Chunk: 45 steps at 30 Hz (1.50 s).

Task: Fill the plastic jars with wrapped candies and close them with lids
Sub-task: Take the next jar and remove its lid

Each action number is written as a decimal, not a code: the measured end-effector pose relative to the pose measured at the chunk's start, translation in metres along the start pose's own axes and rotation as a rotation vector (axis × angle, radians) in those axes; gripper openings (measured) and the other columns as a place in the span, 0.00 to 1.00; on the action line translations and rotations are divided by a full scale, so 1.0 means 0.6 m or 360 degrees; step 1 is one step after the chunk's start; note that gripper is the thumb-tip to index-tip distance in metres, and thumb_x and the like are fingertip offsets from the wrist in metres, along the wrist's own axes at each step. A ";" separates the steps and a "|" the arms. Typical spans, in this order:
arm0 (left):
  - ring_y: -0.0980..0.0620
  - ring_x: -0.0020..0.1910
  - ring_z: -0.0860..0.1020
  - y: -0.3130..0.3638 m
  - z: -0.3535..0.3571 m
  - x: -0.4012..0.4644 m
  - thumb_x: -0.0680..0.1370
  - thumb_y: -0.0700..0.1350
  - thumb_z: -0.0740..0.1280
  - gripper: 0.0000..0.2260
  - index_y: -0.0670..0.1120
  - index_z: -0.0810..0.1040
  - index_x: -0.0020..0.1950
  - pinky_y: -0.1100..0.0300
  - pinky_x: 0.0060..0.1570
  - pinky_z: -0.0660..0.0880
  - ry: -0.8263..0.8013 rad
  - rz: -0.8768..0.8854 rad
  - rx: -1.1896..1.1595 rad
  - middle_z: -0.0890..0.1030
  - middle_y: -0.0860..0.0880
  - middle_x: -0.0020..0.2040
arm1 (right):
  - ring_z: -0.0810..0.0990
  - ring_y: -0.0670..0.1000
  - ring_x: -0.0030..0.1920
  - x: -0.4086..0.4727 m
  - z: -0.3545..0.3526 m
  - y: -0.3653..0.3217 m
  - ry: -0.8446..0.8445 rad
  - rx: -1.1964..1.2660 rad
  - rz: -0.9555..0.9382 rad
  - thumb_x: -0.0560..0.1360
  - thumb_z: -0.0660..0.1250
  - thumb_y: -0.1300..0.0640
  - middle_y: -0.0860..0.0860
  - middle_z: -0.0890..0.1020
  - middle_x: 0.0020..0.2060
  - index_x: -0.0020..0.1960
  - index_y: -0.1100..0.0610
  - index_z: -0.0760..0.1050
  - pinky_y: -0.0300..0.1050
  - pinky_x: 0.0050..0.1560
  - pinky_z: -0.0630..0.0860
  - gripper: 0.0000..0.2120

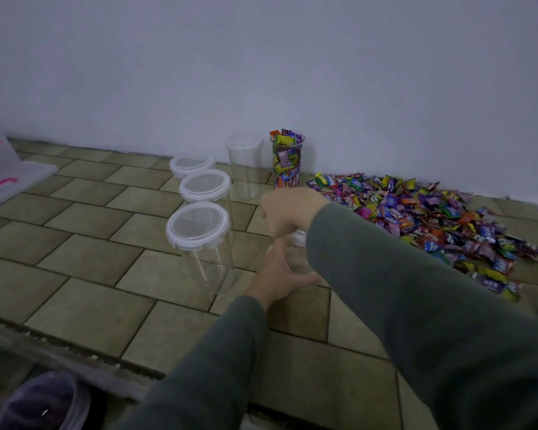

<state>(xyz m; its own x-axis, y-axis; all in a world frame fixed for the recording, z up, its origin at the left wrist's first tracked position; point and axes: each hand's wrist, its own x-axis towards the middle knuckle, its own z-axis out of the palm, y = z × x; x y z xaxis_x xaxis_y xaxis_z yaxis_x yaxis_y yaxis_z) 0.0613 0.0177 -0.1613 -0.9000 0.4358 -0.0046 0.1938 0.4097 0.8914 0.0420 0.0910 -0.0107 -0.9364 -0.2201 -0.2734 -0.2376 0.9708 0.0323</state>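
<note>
I take the filled jar (287, 159) by the wall (261, 57) as my landmark: it stands open, candies heaped above its rim, with no lid on it yet. Just left of it stands 1 empty lidded jar (245, 164), and further left and nearer to me a row of 3 more lidded jars (199, 243) runs toward me, all clear and empty, parked out of the way, I judge, so the work area stays free. Right of the filled jar the loose candies (423, 212) lie spread on the tiled floor (90, 243), within easy reach of my right side.

In front of the filled jar, nearer to me, I hold another clear jar (295, 259). My left hand (277, 280) wraps around its wall, fingers curled on it, steadying it upright. My right hand (289, 212) sits on top, fingers bent down over its white lid (298, 238); motion blur and my own sleeve hide the fingertips, so the exact grip is unclear, though it reads as grasping the lid. I judge this is the lid coming off so the jar can be filled. Far left of the landmark lies a white box with pink marks (0, 169).
</note>
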 end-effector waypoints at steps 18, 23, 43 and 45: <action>0.51 0.68 0.69 0.021 0.000 0.008 0.78 0.37 0.66 0.26 0.37 0.62 0.74 0.73 0.61 0.66 -0.0018 -0.0144 0.0282 0.67 0.40 0.73 | 0.54 0.67 0.75 -0.060 0.090 -0.033 0.0575 -0.0214 0.0453 0.79 0.61 0.63 0.68 0.55 0.74 0.76 0.67 0.50 0.58 0.74 0.54 0.31; 0.47 0.77 0.56 0.054 -0.006 -0.009 0.68 0.54 0.45 0.39 0.40 0.49 0.77 0.63 0.71 0.52 -0.0155 0.0098 0.0515 0.51 0.40 0.79 | 0.54 0.69 0.75 -0.054 0.085 -0.029 0.0528 -0.0262 0.0424 0.80 0.58 0.65 0.69 0.53 0.74 0.76 0.69 0.49 0.61 0.74 0.56 0.29; 0.53 0.64 0.73 -0.014 0.002 0.014 0.61 0.53 0.79 0.41 0.69 0.60 0.67 0.51 0.62 0.74 0.0156 0.0123 -0.0105 0.75 0.53 0.63 | 0.69 0.52 0.71 -0.100 0.166 0.075 0.1344 0.0584 -0.0281 0.73 0.71 0.60 0.54 0.75 0.67 0.67 0.59 0.74 0.52 0.71 0.65 0.23; 0.54 0.66 0.71 -0.015 0.002 0.013 0.61 0.55 0.79 0.43 0.65 0.59 0.70 0.49 0.66 0.71 0.0137 0.0142 -0.0141 0.73 0.53 0.65 | 0.72 0.49 0.67 -0.103 0.172 0.090 0.1495 0.0585 -0.0357 0.76 0.66 0.57 0.53 0.78 0.64 0.64 0.59 0.77 0.44 0.70 0.66 0.17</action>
<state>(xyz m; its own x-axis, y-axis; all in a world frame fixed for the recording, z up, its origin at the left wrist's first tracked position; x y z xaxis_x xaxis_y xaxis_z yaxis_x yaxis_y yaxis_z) 0.0529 0.0186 -0.1698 -0.9117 0.3952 0.1120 0.2427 0.2982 0.9231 0.1135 0.1670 -0.0916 -0.7417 -0.2320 0.6293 -0.4860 0.8325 -0.2658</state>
